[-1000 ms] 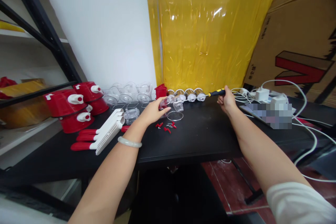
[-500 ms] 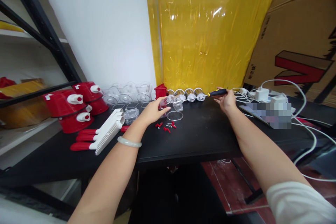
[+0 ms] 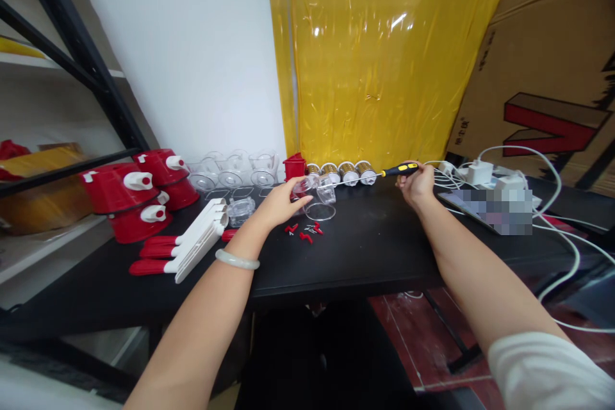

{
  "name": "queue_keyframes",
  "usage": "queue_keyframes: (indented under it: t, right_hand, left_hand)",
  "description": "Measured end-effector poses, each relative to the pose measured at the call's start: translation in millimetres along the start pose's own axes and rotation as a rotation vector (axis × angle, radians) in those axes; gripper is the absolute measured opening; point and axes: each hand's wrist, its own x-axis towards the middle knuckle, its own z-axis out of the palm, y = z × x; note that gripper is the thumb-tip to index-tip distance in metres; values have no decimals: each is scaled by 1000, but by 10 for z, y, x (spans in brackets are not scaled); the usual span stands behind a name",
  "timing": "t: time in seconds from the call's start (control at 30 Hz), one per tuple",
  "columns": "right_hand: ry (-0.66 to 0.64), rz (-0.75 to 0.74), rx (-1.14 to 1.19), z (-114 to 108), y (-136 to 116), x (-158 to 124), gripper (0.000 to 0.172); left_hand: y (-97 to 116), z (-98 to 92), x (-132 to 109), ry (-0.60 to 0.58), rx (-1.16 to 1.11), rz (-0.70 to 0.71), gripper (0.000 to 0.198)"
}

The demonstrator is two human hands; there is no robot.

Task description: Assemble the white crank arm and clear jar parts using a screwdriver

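My left hand (image 3: 283,203) is closed around a clear plastic part (image 3: 325,192), which lies on its side just above the black table. In my right hand (image 3: 417,180) is the black and yellow handle of a screwdriver (image 3: 400,170). Its long shaft points left and reaches the clear part; the tip's exact contact is hard to make out. Below the part lies a clear ring (image 3: 320,211). Small red pieces (image 3: 306,237) and a few screws (image 3: 310,229) are scattered nearer to me.
Red housings with white knobs (image 3: 139,182) are stacked at the left, beside white pieces with red handles (image 3: 202,237). Clear cups (image 3: 230,170) and metal-patterned cylinders (image 3: 348,173) line the back. White chargers and cables (image 3: 479,173) and a tablet-like device (image 3: 473,208) lie at the right.
The screwdriver's handle has turned, showing more yellow, and the right hand's fingers have shifted on it. My left hand and the clear part stay in place.
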Motion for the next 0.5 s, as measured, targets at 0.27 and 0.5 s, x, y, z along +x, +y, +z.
queue_keyframes:
  t: [0.27,0.5]
  right_hand:
    - [-45,73,-10,-7,-28,-35,38]
    - [-87,119,51,-37,-57,-41,34]
  left_hand:
    - [-10,11,1,9,-6,11,59]
    - [-10,7,-1,12,9,8,59]
